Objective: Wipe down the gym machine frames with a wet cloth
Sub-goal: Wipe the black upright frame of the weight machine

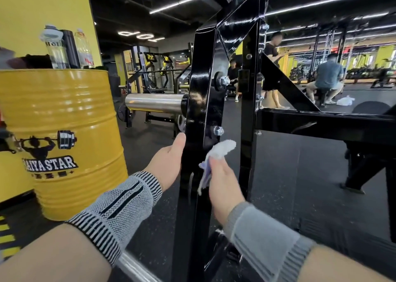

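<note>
Left hand (169, 163) grips the black upright post (198, 110) to steady it; right hand (222, 183) pinches the white cloth (220, 149) against the post's inner face, just below a bolt (218, 130). Best: press flat, long strokes, work around bolts.

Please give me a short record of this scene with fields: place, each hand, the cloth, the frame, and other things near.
place: gym hall, dark floor
left hand: grips the edge of the black upright post
right hand: holds the white cloth against the post
cloth: bunched, just below a bolt
frame: glossy black, with a steel sleeve sticking out to the left
nearby: yellow drum with bottles on top; people behind
</note>
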`<action>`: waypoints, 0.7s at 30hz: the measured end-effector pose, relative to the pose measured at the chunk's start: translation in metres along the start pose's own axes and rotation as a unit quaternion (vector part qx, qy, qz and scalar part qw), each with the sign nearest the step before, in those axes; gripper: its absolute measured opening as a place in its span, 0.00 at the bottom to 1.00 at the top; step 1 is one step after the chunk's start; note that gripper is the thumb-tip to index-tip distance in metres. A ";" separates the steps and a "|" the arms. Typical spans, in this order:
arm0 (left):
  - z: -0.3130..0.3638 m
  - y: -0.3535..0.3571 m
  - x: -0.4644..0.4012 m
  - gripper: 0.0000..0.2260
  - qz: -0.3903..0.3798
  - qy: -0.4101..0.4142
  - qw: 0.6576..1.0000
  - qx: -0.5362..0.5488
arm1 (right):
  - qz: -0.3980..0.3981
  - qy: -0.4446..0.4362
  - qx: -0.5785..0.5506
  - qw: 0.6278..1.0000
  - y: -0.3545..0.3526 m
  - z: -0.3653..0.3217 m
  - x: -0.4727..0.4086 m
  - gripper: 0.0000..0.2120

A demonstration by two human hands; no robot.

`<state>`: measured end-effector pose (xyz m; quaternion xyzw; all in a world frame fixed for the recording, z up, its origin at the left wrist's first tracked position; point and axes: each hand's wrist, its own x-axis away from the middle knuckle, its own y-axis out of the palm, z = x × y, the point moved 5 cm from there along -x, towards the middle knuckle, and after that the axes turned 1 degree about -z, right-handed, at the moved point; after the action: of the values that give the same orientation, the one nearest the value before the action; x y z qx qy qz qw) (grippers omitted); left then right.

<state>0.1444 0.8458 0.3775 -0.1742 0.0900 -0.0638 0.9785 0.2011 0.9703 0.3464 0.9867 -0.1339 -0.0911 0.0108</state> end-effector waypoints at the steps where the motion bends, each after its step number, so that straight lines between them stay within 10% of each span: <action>1: -0.001 0.000 -0.001 0.52 0.001 -0.002 1.000 0.000 | 0.020 0.043 -0.082 0.995 -0.008 -0.009 -0.014 0.16; 6: 0.005 0.001 0.006 0.48 -0.025 -0.003 1.000 -0.014 | 0.119 0.027 -0.108 0.987 -0.038 -0.059 -0.048 0.14; 13: 0.016 0.003 0.010 0.06 -0.035 0.044 0.996 -0.070 | 0.079 -0.057 -0.156 0.983 -0.049 -0.112 -0.068 0.09; 16: 0.015 0.005 0.011 0.18 -0.033 0.041 0.997 -0.061 | 0.124 -0.053 0.061 0.989 -0.044 -0.103 -0.074 0.14; 21: 0.009 0.000 0.008 0.29 -0.025 -0.007 1.000 -0.010 | 0.099 -0.155 0.093 0.979 -0.033 -0.113 -0.064 0.13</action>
<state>0.1542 0.8471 0.3847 -0.1868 0.0799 -0.0860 0.9754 0.1693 1.0187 0.4675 0.9393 -0.2384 -0.2286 -0.0930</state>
